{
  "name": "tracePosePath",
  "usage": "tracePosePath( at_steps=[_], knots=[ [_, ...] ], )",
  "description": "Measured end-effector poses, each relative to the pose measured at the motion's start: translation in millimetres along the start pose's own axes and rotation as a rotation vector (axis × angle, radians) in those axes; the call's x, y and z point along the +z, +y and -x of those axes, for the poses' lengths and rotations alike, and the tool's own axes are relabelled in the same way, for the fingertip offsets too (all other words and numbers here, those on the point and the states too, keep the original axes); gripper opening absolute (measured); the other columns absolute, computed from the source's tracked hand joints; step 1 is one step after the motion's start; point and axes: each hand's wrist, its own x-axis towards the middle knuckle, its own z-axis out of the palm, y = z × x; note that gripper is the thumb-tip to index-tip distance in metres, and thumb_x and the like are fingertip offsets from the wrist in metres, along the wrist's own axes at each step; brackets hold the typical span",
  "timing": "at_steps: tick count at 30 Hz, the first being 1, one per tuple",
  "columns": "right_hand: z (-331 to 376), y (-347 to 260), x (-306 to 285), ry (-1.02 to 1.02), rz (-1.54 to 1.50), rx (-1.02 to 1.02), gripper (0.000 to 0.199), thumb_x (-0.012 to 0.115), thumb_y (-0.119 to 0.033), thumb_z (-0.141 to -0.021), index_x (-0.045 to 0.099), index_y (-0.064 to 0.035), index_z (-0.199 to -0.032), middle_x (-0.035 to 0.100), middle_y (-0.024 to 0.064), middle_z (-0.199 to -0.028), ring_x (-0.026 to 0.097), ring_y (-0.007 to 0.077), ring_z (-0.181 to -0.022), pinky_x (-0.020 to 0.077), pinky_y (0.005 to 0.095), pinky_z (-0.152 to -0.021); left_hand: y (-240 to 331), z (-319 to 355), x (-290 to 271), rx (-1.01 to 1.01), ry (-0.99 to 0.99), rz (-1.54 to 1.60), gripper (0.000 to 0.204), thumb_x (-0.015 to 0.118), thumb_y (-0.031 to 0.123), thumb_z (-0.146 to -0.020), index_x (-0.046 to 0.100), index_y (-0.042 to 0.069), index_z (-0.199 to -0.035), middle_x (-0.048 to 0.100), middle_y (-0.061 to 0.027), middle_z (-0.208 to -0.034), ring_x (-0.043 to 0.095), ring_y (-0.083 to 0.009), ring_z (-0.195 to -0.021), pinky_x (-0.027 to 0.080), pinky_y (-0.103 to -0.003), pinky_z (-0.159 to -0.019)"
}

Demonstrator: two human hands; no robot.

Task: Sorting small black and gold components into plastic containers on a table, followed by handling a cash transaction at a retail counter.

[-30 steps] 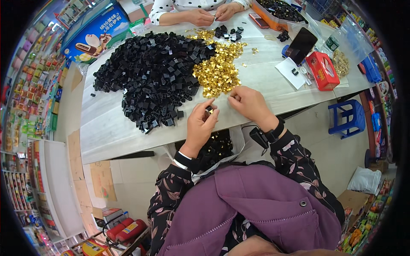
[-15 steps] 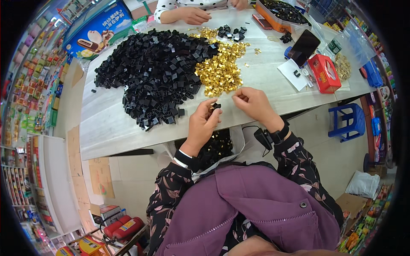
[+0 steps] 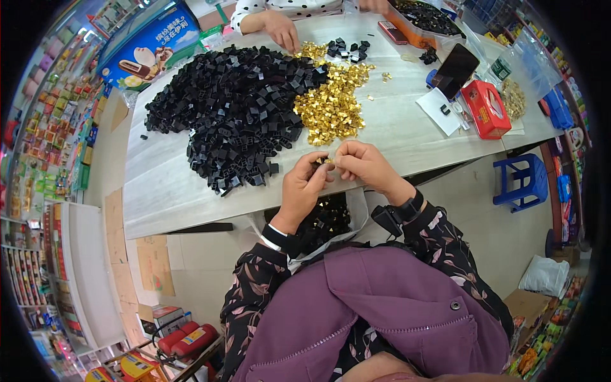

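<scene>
Between thumb and fingers my left hand (image 3: 304, 186) holds a small black plastic piece (image 3: 322, 160), with a glint of gold on it. My right hand (image 3: 368, 167) is pinched closed right beside that piece; at its fingertips is a small gold metal piece (image 3: 329, 161), partly hidden by the fingers. Both hands are just over the table's near edge. Ahead of them lies a heap of gold metal pieces (image 3: 331, 118). Left of it spreads a large heap of black plastic pieces (image 3: 235, 102). Below my hands an open white bag (image 3: 359, 219) contains black pieces with gold on them.
Across the table (image 3: 407, 114) a co-worker's hand (image 3: 281, 30) reaches to the heaps' far edge. At the right are a dark phone (image 3: 454, 70), a red box (image 3: 485, 109), white paper (image 3: 439, 112) and an orange container (image 3: 410, 32). A blue stool (image 3: 522, 183) stands beyond the table's near edge.
My right hand has moved left and down from the gold heap to meet the black piece in my left hand. The co-worker's hand has moved down to the heaps.
</scene>
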Motion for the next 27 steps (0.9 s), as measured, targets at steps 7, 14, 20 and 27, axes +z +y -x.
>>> tracePosePath(
  at_steps=[7, 14, 20, 27],
  knots=[
    [-1, 4, 0, -0.003, 0.014, 0.0, 0.014, 0.058, -0.022, -0.086, 0.058, -0.0082, -0.084, 0.058, -0.003, -0.074, 0.052, 0.0038, -0.063, 0.0419, 0.0181, -0.054, -1, 1, 3, 0.05, -0.007, -0.071, 0.021, 0.054, 0.006, -0.089, 0.056, 0.003, -0.11, 0.063, -0.0052, -0.087, 0.061, -0.0089, -0.07, 0.048, -0.021, -0.059],
    [3, -4, -6, -0.061, 0.133, 0.088, 0.014, 0.058, -0.021, -0.088, 0.058, -0.0075, -0.086, 0.057, -0.0032, -0.074, 0.052, 0.0021, -0.065, 0.0419, 0.0159, -0.055, -3, -2, 3, 0.29, -0.057, -0.448, 0.024, 0.053, 0.003, -0.088, 0.055, 0.003, -0.112, 0.062, -0.0043, -0.085, 0.061, -0.0085, -0.068, 0.046, -0.02, -0.058],
    [7, -9, -23, 0.034, 0.098, 0.074, 0.015, 0.059, -0.022, -0.088, 0.059, -0.0063, -0.088, 0.057, -0.0043, -0.075, 0.052, 0.0027, -0.065, 0.0424, 0.0171, -0.055, 4, 17, -7, 0.09, -0.155, -0.431, 0.026, 0.057, 0.004, -0.086, 0.055, 0.002, -0.112, 0.061, -0.0037, -0.079, 0.058, -0.0085, -0.062, 0.045, -0.019, -0.056],
    [2, 0, -41, 0.438, 0.811, -0.309, 0.017, 0.063, -0.021, -0.082, 0.061, -0.0061, -0.09, 0.059, 0.0013, -0.072, 0.055, 0.0134, -0.061, 0.044, 0.0264, -0.055, 36, 38, -28, 0.001, -0.286, -0.757, 0.029, 0.062, 0.01, -0.082, 0.056, 0.004, -0.11, 0.057, -0.0051, -0.074, 0.054, -0.0125, -0.057, 0.044, -0.024, -0.055]
  ],
)
